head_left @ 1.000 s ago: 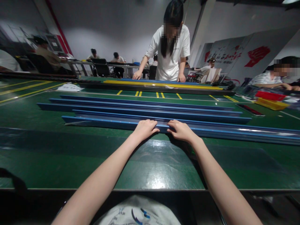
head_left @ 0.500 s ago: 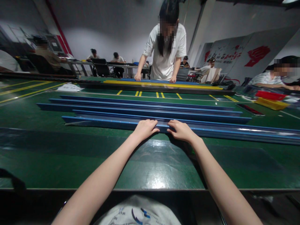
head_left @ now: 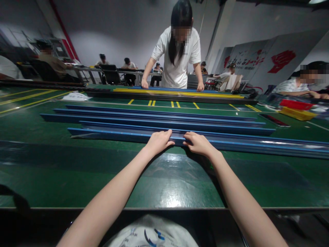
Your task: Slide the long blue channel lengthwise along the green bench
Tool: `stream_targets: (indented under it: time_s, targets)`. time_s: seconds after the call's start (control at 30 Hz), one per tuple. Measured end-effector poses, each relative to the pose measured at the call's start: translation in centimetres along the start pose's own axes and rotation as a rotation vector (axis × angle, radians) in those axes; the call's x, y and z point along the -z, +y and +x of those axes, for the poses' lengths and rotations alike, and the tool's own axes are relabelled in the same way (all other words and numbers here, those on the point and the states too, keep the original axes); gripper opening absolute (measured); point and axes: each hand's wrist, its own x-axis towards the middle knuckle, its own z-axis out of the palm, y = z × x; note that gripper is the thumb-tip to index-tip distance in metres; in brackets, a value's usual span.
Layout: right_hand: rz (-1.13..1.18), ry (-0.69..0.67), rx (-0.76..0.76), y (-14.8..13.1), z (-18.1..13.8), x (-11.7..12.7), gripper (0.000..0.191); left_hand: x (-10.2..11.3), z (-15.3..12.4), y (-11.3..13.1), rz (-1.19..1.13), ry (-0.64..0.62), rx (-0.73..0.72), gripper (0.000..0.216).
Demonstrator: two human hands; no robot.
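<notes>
Both your hands are on the near blue channel (head_left: 110, 134), which lies lengthwise across the green bench (head_left: 164, 187) in front of you, its left end in view and its right end running out past the right edge of the view. Your left hand (head_left: 159, 140) and right hand (head_left: 197, 142) sit close together but apart, with a short stretch of channel showing between them. On each hand the fingers curl over the channel's near wall and the thumb lies on its outer side, so both are clamped on that wall. Your forearms reach in from the near edge.

Just beyond, further blue channels (head_left: 154, 120) lie side by side, roughly parallel to yours. On the near side, a clear strip (head_left: 56, 156) lies flat on the bench, passing under your wrists.

At the far side, a co-worker in a white shirt (head_left: 177, 70) leans over a yellow strip (head_left: 177, 92), with a black strip (head_left: 164, 97) on its near side; you cannot tell what their hands hold. To the far right you have a phone (head_left: 275, 120), a red tray (head_left: 296, 104) and a yellow tray (head_left: 298, 114); to the far left, a crumpled white sheet (head_left: 75, 96).
</notes>
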Motion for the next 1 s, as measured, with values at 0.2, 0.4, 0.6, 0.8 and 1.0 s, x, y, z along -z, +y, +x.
stream_targets:
  time_s: [0.2,0.4,0.6,0.8,1.0]
  targets:
    - [0.041,0.078,0.008,0.25,-0.13,-0.04,0.013,-0.13,0.02,-0.06,0.013,0.014,-0.003,0.037]
    - [0.103,0.141,-0.007,0.39,-0.14,-0.09,0.015,-0.15,0.07,-0.14,0.014,0.011,0.013,0.038]
    - [0.106,0.131,-0.009,0.44,0.07,-0.29,0.014,-0.03,0.02,-0.08,0.015,0.020,0.016,0.035]
    - [0.084,0.106,-0.026,0.67,0.25,-0.50,0.016,0.18,0.03,-0.04,0.032,0.047,0.011,0.034]
    - [0.095,0.100,-0.023,0.76,0.23,-0.52,0.017,0.33,0.05,0.02,0.038,0.057,0.010,0.035]
